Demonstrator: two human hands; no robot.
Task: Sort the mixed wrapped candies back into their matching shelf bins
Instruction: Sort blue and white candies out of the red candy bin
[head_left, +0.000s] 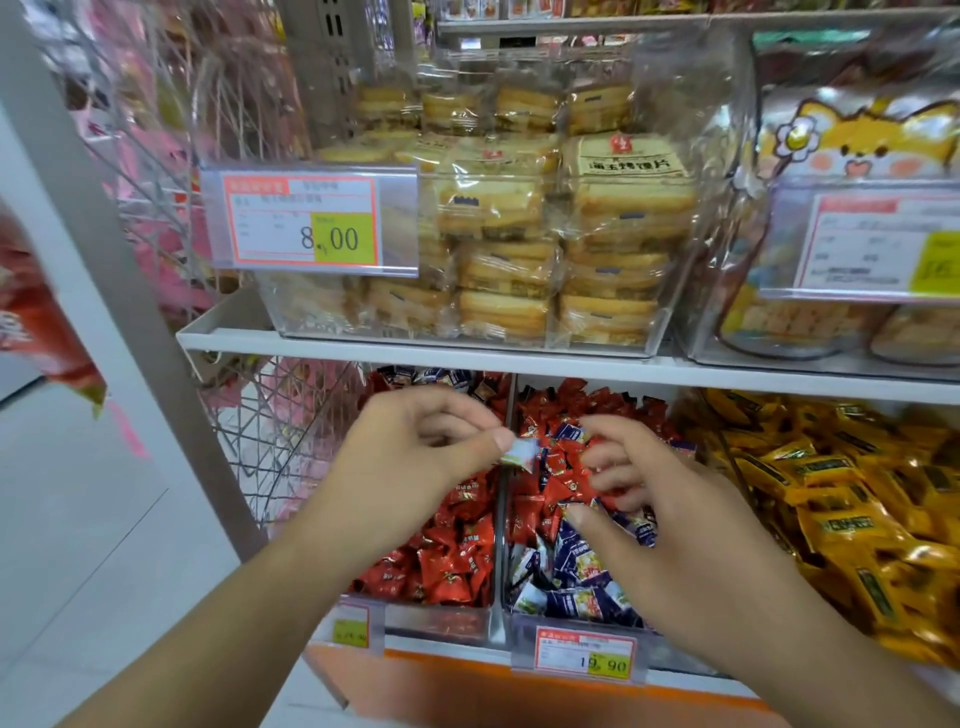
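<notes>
I am pinching a white-wrapped candy in my left hand, mid-frame above the divider between two bins: red candies left, mixed red and blue right. My right hand is hovering there, fingers loosely curled, holding nothing.

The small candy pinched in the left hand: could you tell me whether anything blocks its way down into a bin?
Nothing visible does. The left hand pinches the candy above the divider between two open-topped bins.
</notes>
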